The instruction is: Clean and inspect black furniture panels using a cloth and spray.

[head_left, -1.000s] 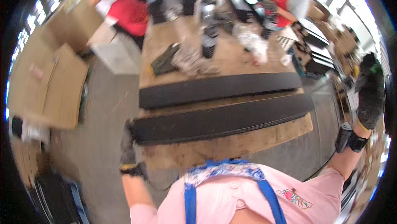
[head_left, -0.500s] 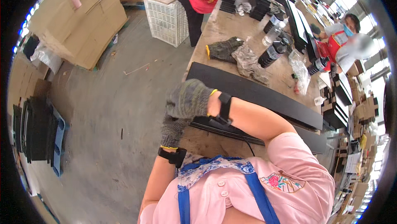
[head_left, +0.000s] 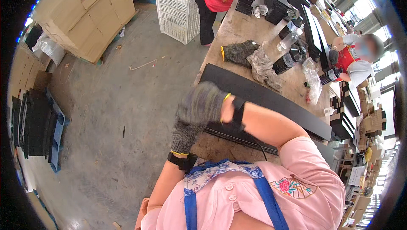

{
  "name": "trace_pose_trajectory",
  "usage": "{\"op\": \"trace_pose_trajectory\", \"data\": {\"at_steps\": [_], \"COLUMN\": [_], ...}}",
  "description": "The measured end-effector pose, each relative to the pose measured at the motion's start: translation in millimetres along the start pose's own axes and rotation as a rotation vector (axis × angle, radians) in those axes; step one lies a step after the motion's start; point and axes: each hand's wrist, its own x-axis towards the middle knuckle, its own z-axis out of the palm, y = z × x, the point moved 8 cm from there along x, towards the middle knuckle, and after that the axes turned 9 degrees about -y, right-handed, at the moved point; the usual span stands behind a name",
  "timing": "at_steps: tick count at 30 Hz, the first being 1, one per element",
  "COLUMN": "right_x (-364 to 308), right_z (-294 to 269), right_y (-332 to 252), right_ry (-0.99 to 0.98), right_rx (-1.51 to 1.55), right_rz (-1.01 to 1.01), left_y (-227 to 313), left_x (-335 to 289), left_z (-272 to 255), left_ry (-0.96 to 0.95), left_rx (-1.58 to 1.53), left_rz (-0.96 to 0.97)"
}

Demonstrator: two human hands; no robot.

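Note:
My right hand (head_left: pixel 204 105), in a grey knitted work glove with a yellow cuff, lies across my left hand (head_left: pixel 185 136), which wears a matching glove. The right glove is smeared by motion, so its fingers do not show clearly. Left fingers are hidden behind it; whether anything sits between the hands I cannot tell. Both wrists carry black straps. The hands are at the left end of a long black board (head_left: pixel 263 96), which lies on the worktable (head_left: pixel 224 145). More black boards show beneath and on its near side.
Beyond the board lie a spare grey glove (head_left: pixel 239 54), a crumpled rag (head_left: pixel 263 66), dark bottles (head_left: pixel 286 61) and a clear plastic bag (head_left: pixel 313 81). A co-worker in red (head_left: pixel 349 58) stands across the table. A white crate (head_left: pixel 176 15) and stacked cardboard (head_left: pixel 87 18) stand at far left.
My hands stay together, the right one blurred over the left. The view has shifted slightly, so the table's things appear farther right. The co-worker across has changed posture.

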Motion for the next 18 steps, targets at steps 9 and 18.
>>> {"op": "trace_pose_trajectory", "data": {"at_steps": [9,18], "right_x": [-16.4,-41.2], "right_z": [2.0,13.1], "right_y": [77.0,67.9], "right_ry": [0.060,0.105], "right_rx": [0.210,0.576], "right_rz": [0.178,0.198], "left_y": [11.7,2.7], "left_x": [-1.7,0.7], "left_z": [3.5,4.9], "left_ry": [0.027,0.014], "left_rx": [0.139,-0.002], "left_rz": [0.034,0.071]}}
